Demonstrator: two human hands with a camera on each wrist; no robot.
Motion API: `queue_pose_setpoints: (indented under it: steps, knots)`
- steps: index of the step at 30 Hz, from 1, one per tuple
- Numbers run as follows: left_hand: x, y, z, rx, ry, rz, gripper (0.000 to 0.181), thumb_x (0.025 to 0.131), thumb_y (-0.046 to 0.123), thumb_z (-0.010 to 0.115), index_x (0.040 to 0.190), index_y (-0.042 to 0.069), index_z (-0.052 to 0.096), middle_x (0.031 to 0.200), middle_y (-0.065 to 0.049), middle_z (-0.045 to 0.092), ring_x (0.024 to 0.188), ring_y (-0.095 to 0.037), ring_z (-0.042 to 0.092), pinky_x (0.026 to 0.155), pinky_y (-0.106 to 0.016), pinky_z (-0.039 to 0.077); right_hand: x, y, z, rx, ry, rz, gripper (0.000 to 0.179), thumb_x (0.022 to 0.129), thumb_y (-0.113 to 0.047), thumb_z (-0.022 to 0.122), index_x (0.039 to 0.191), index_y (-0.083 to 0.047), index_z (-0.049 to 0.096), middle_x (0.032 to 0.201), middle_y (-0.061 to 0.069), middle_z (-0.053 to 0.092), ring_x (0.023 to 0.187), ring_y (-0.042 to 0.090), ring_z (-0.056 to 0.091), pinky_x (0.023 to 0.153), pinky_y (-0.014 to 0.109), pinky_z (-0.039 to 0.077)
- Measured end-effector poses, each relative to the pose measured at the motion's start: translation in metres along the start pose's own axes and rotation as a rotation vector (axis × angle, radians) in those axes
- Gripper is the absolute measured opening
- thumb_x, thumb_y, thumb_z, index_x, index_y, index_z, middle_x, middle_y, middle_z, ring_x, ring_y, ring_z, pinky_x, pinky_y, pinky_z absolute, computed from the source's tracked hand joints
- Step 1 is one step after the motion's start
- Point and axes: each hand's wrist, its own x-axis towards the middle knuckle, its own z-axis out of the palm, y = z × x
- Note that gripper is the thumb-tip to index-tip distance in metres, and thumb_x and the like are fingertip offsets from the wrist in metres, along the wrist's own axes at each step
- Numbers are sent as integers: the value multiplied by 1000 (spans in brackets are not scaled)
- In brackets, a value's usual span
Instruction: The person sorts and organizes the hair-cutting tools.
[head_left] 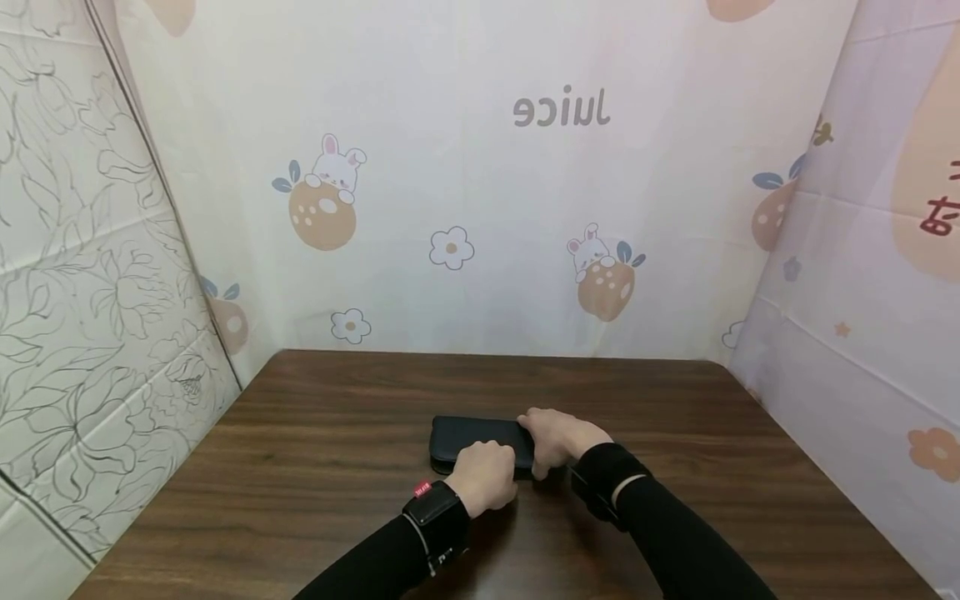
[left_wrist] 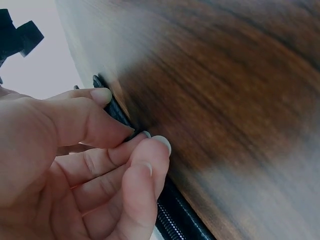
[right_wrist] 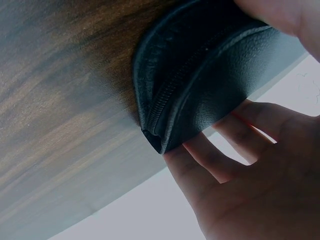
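Note:
A black zip-around wallet [head_left: 472, 430] lies flat on the brown wooden table [head_left: 330, 500]. At its front edge is my left hand [head_left: 483, 477], fingers curled. In the left wrist view, thumb and forefinger pinch a small dark piece at the zip [left_wrist: 169, 221], seemingly the zipper pull, mostly hidden by the fingers. My right hand [head_left: 561, 437] grips the wallet's right end, thumb on the near side and fingers on the far side. The right wrist view shows the wallet's rounded corner [right_wrist: 215, 95], with zip teeth running along its edge.
Printed cloth [head_left: 457, 167] with rabbits and fruit hangs behind the table. A flower-line curtain [head_left: 97, 275] stands at the left, another printed cloth [head_left: 847, 350] at the right. Both wrists wear black bands [head_left: 438, 521].

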Motion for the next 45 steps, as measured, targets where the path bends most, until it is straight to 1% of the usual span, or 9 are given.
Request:
queue_pose_setpoints:
  steps: [7,14,20,26,30,35,40,45]
  knots:
    - [-2,2,4,84,19,14,13,88,23,78,91,11,77,75,-2,65,63,-17,60,57,-35,54,0,0,2,1,-8,-3,76,68,-5,89,138,-5,58,117,6,59,96,24,55,86,43,49]
    - [0,0,3,64,12,6,14,87,23,79,91,10,76,74,-1,64,63,-16,59,57,-36,54,0,-1,1,-1,-3,-10,75,67,-5,89,136,-5,59,114,5,59,94,23,54,85,42,49]
    - [0,1,3,49,5,1,14,87,22,78,92,10,75,75,-1,63,63,-16,58,57,-36,53,0,-1,1,-5,-4,-5,75,67,-5,88,136,-5,59,115,6,59,95,24,54,86,43,48]
    - [-1,1,2,39,-1,-6,13,86,22,79,89,10,74,72,0,60,61,-15,55,56,-35,52,-1,-2,1,-10,0,-12,75,67,-4,87,136,-5,60,115,6,59,94,23,53,85,42,48]
    - [-2,1,0,39,-5,-5,13,87,22,78,90,10,74,74,0,61,62,-15,56,57,-35,52,-2,-2,0,-10,0,-9,76,68,-4,87,138,-5,59,117,6,59,95,23,54,86,42,48]
    - [-1,2,-2,22,-21,-12,13,88,21,78,91,9,74,72,0,59,61,-16,53,57,-34,50,-2,-1,-1,-1,-5,1,79,67,-3,87,140,-4,57,120,7,59,95,24,53,87,42,47]
    - [-2,1,-3,17,-15,-21,14,87,23,78,90,9,74,71,1,58,60,-15,53,56,-34,49,-1,-1,-2,1,-6,-3,79,68,-4,87,141,-4,56,118,6,59,94,24,53,85,41,47]
    - [-3,0,-4,-20,-4,-16,14,88,21,77,86,8,73,68,1,55,58,-15,52,53,-32,47,-1,-2,-3,0,-3,-2,75,67,-2,87,137,-5,59,113,5,58,91,24,52,82,41,46]
